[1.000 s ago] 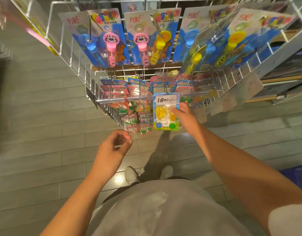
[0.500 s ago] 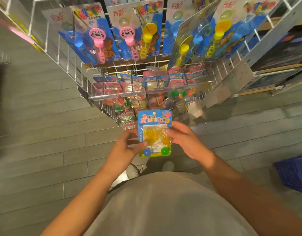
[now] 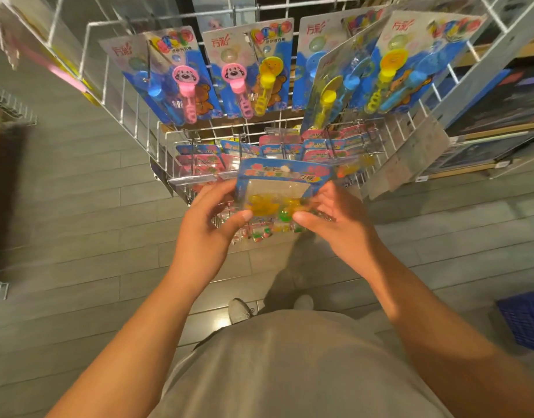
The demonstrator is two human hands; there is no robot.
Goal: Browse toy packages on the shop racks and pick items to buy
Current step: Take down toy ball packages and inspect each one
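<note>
Status: one pack (image 3: pixel 282 188) is off the rack (image 3: pixel 259 131) and in hand at frame centre, in front of the rack's lower tier. Judged stage: inspection, i.e. browse step under way; buy decision not made as far as the view shows. Left to do: keep or re-hang this pack, then check other stock. No picked items seen set aside; a blue basket (image 3: pixel 523 321) sits at the right edge, contents not visible.

Hands: left hand (image 3: pixel 204 230) grips the pack's left edge, thumb on the front near the lower corner, fingers curled behind. Right hand (image 3: pixel 338 220) grips the right edge the same way, thumb on the front. Both hold it; neither is free.

Pack condition: blue card w/ printed header and a small hang hole at top; clear blister below holding yellow pieces and at least one green ball. Held tilted, face toward the camera. Motion blur on the print, so the text can't be read and the exact toy type is prob. a small ball set but not confirmed. No damage seen.

Other stock: upper tier, top of frame, carries large blue wand cards (image 3: pixel 181 73) w/ pink, yellow and blue toys. Lower tier, just behind the held pack, carries rows of small packs (image 3: pixel 199 155) on hooks, similar header colours. Floor is grey plank; shoes visible below centre.
</note>
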